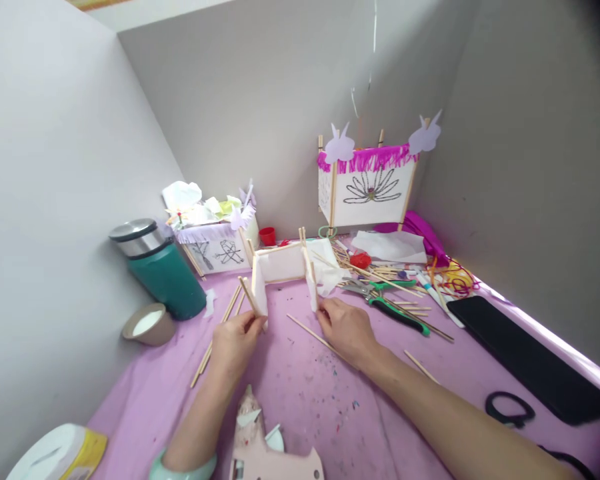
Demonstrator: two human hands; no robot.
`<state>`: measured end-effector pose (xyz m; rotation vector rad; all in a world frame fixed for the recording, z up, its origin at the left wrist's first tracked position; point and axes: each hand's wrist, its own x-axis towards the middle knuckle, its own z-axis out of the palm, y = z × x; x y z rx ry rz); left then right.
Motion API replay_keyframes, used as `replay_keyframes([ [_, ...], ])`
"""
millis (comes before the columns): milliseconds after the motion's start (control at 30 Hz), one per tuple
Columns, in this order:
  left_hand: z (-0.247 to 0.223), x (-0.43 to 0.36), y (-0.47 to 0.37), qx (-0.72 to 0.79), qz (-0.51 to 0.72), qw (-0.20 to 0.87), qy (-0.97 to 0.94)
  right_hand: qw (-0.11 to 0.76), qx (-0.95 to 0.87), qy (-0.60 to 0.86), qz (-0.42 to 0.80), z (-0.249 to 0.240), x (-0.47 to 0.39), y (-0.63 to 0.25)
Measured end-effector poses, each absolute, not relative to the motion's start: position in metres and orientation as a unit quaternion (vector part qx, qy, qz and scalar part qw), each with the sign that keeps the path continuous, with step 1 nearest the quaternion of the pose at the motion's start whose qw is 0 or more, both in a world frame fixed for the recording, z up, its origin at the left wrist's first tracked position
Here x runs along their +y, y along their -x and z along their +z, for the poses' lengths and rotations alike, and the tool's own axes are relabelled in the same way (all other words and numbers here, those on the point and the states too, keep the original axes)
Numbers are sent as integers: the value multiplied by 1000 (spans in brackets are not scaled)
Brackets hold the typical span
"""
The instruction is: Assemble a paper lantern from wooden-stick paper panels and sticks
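Observation:
A small frame of wooden sticks with white paper panels (281, 265) stands at the middle of the table, its open side towards me. My left hand (240, 331) pinches the lower near end of its left panel. At the lower near end of the right panel, my right hand (344, 325) has its thumb and fingers closed on the stick edge. A loose thin stick (307, 330) lies between the hands, running under the right one. Near the front edge, a pink glue gun (275, 463) points away from me, between my forearms.
At left are a green bottle (173, 280), a small bowl (163, 331) and a paper-filled box lantern (217, 255). To the right lie green-handled pliers (397, 313), scattered sticks and a black slab (520, 353). A flower-drawn lantern (373, 193) hangs behind.

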<state>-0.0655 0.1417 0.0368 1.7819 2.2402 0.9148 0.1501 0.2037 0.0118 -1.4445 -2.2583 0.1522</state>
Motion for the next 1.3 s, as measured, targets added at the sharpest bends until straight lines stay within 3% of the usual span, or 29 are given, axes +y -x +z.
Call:
replay_keyframes([
  [833, 37, 141, 68, 711, 330, 54, -619, 252, -826, 503, 35, 4, 207, -150],
  [1167, 39, 138, 66, 709, 329, 35, -623, 347, -803, 482, 51, 11, 204, -155],
  [1300, 39, 138, 65, 710, 324, 33, -624, 340, -806, 483, 44, 9, 203, -153],
])
